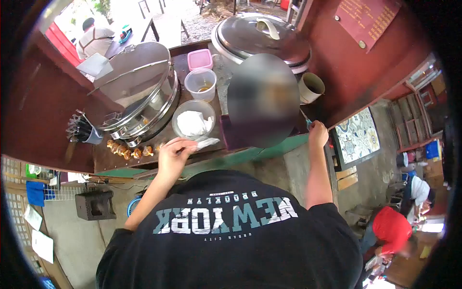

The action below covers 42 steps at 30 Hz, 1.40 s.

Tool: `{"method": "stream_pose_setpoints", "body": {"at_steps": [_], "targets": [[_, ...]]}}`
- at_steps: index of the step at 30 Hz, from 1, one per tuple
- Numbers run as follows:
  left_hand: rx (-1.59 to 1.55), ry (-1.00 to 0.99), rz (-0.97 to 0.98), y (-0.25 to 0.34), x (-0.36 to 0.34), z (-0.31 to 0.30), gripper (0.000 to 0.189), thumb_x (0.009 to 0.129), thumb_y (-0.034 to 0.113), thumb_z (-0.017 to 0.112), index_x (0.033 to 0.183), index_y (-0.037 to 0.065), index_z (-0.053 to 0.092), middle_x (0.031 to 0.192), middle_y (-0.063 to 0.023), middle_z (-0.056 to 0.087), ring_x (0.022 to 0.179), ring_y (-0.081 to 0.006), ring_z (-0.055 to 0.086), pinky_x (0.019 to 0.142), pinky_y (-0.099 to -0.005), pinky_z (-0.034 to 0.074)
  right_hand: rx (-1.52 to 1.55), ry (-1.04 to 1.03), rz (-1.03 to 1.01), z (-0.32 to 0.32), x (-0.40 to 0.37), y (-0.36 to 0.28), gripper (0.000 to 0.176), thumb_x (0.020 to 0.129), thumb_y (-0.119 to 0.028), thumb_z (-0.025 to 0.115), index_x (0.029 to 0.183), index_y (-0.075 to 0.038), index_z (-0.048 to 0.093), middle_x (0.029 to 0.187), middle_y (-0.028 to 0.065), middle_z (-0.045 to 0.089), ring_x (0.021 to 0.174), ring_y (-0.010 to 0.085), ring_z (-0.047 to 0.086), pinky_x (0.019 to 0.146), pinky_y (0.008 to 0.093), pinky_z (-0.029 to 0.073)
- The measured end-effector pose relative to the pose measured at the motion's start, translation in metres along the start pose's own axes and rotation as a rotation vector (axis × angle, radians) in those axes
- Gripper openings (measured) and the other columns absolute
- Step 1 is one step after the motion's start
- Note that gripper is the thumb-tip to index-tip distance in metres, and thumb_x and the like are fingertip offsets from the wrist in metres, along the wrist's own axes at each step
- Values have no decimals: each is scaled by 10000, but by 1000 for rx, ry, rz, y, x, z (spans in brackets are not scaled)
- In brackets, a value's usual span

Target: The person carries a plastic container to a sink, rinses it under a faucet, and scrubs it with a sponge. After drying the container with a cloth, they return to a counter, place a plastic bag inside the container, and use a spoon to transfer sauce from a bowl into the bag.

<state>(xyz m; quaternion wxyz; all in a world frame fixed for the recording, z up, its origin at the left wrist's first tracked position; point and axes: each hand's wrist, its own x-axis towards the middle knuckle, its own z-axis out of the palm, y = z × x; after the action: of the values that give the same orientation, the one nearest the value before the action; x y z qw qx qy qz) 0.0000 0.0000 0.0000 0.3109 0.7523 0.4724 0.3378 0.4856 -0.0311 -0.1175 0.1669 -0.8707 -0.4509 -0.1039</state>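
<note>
My left hand pinches a crumpled, see-through piece of plastic just below a clear bowl holding a white bundle. At the counter's right side, my right hand closes on a thin item with a light blue part; its exact kind is unclear. Between the hands lies a dark purple object, partly hidden by a large blurred round area. Skewered browned food pieces lie along the front edge, left of my left hand.
Round metal cookware with a raised lid stands left; a big lidded pot is at the back. Nearby are a clear tub, pink-lidded container, beige cup and utensil holder. Other people appear at upper left and lower right.
</note>
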Motion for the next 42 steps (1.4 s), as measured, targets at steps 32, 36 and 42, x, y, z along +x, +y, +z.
{"method": "stream_pose_setpoints", "body": {"at_steps": [32, 36, 42], "targets": [[-150, 636, -1468, -113, -399, 48, 444, 903, 433, 474, 817, 44, 670, 717, -160, 641, 725, -288, 632, 698, -410, 477, 992, -42, -844, -72, 8, -360, 195, 847, -125, 649, 988, 9, 643, 896, 113, 671, 781, 196, 629, 714, 314, 502], [-196, 872, -1547, -81, -475, 176, 389, 892, 404, 498, 858, 60, 677, 787, -152, 655, 793, -275, 634, 739, -405, 479, 1465, -165, -1193, -117, -54, -381, 166, 861, 1, 610, 1014, 64, 589, 968, 108, 619, 816, 177, 592, 737, 278, 507], [-277, 1389, -1977, 19, -530, 296, 250, 840, 239, 534, 983, 55, 622, 992, -227, 607, 988, -374, 583, 870, -454, 452, 1401, -808, -1556, -142, -199, -415, 154, 866, 14, 592, 1017, 43, 584, 965, 78, 599, 845, 152, 576, 752, 265, 494]]}}
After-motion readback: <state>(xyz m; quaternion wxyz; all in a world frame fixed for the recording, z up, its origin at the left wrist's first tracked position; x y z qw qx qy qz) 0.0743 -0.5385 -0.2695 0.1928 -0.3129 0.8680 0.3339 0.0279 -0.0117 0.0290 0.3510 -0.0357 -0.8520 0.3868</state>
